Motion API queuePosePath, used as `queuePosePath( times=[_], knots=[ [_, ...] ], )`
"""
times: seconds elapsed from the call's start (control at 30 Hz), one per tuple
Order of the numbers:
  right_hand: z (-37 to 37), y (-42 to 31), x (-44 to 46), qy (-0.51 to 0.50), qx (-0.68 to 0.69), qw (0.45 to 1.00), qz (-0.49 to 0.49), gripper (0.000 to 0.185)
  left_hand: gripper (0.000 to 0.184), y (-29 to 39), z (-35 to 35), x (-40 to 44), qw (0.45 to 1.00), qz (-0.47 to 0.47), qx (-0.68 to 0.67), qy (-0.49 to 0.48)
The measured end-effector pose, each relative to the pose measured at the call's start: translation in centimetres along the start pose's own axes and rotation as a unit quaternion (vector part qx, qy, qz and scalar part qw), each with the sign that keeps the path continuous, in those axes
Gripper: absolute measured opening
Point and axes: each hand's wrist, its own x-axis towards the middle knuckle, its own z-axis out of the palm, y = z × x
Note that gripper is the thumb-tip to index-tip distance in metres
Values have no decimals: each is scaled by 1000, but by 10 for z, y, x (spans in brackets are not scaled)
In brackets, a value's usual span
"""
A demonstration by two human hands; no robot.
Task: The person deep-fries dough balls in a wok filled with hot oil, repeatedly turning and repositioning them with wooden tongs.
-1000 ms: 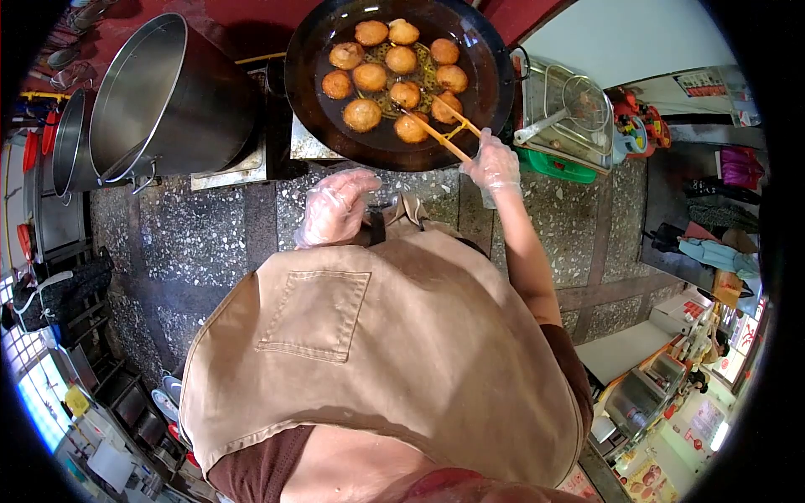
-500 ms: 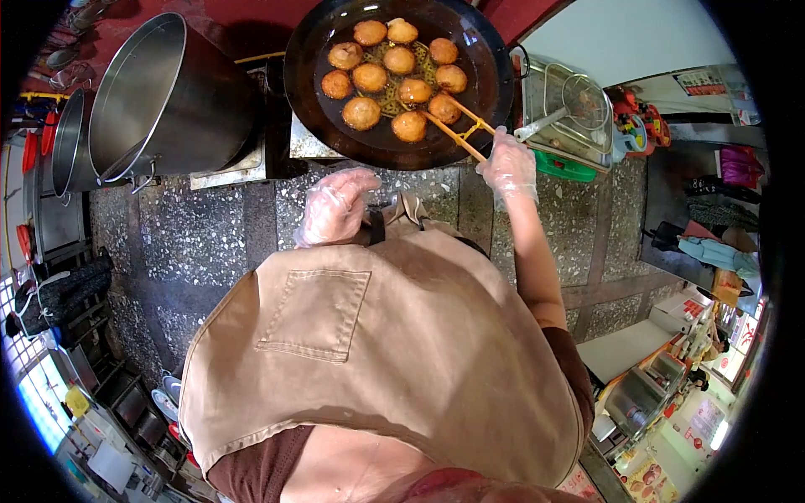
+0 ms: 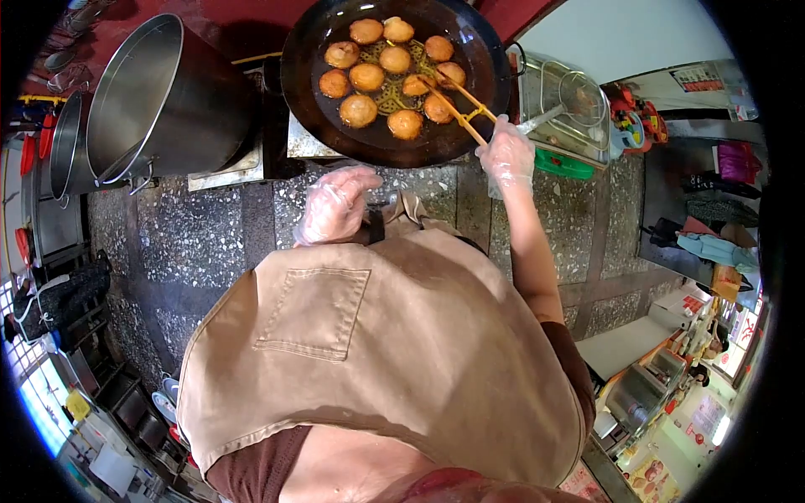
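Observation:
My right hand (image 3: 508, 155), in a clear plastic glove, grips wooden tongs (image 3: 468, 117) made of two long sticks with a yellow crosspiece. Their tips reach into a large dark wok (image 3: 335, 138) of oil, at a browned round fritter (image 3: 416, 85) and just beside another fritter (image 3: 451, 75). Several more golden-brown fritters (image 3: 358, 111) float around them. My left hand (image 3: 334, 204), also gloved, hovers in front of my apron (image 3: 394, 327) below the wok. Its fingers are curled in, and I see nothing held in them.
A tall metal pot (image 3: 180, 101) stands left of the wok. To the right, a wire strainer (image 3: 580, 99) lies over a metal tray (image 3: 549, 75), with a green tray (image 3: 562, 164) below. A dark table (image 3: 696, 180) with cloths and bags is farther right.
The tong tips have moved up and slightly left, from the lower-right fritters to the ones above. My right hand rose slightly. The left hand stayed nearly still.

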Motion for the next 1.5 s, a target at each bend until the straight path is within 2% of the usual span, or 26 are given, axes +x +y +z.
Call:
queuePosePath(
  times=[0.13,0.2,0.37,0.5,0.7,0.8,0.87,0.93,0.97,1.07,1.13,1.2,1.27,1.4,1.5],
  knots=[
    [8,5,0,19,-22,1000,-11,45,32,1,-3,0,1000,-3,7,10],
    [-2,7,-5,-12,-35,999,-8,40,32,1,-4,-2,1000,-5,3,12],
    [0,13,-4,23,-58,998,-29,29,32,-1,-1,-4,1000,-3,-1,8],
    [3,11,4,2,-100,995,-14,28,32,-2,-1,-1,1000,9,6,15],
    [11,12,11,10,-77,997,-3,34,30,-3,1,-2,1000,4,0,14],
    [13,9,11,51,-83,995,5,43,30,-3,0,-3,1000,7,2,16],
    [7,0,6,67,-69,995,8,58,30,-3,-1,-4,1000,5,5,16],
    [16,-10,0,51,-62,997,-4,69,38,-3,-2,-5,1000,-12,-21,3],
    [15,-21,0,12,-67,998,7,72,38,-3,-1,-4,1000,-12,-22,2],
    [33,-33,8,-7,-56,998,-3,68,31,-4,0,-4,1000,-6,-1,12],
    [36,-37,12,27,-60,998,-6,64,32,-3,-3,-1,1000,2,10,11],
    [30,-37,17,-32,-36,998,44,61,32,-4,-4,-3,1000,-8,8,15],
    [22,-36,20,-53,-23,997,52,62,32,-4,-4,-3,1000,-18,3,18],
    [33,-34,29,-6,-45,999,21,69,32,-5,-2,-4,1000,-23,0,4],
    [37,-35,42,-35,-83,995,33,72,31,-5,-2,-4,1000,-22,-1,13]
  ],
)
